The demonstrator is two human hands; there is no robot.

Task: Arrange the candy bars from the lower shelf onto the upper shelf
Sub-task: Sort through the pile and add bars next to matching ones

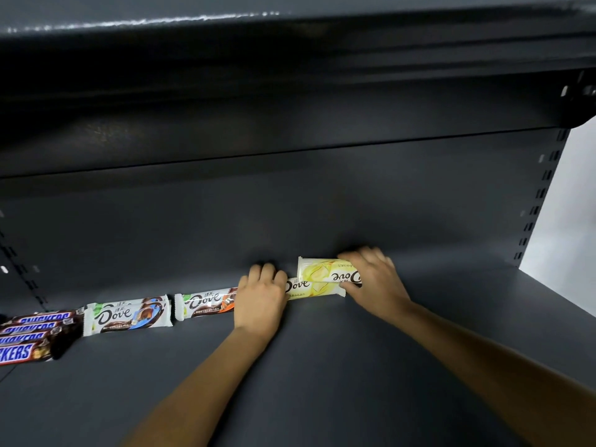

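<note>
while the right hand (374, 279) grips the upper yellow dove bar (319, 269) by its right end, a second lies beneath.
fingers and thumb curl round the wrapper; the bar is tilted over the flat yellow dove bar (316, 291) on the shelf (322, 366), apparently to stack like with like. left hand (261, 298) lies curled over the flat bar's left end, likely steadying it; grip cannot be told.

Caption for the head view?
Right hand grips one yellow Dove bar above its twin on the shelf; left hand rests alongside.
</note>
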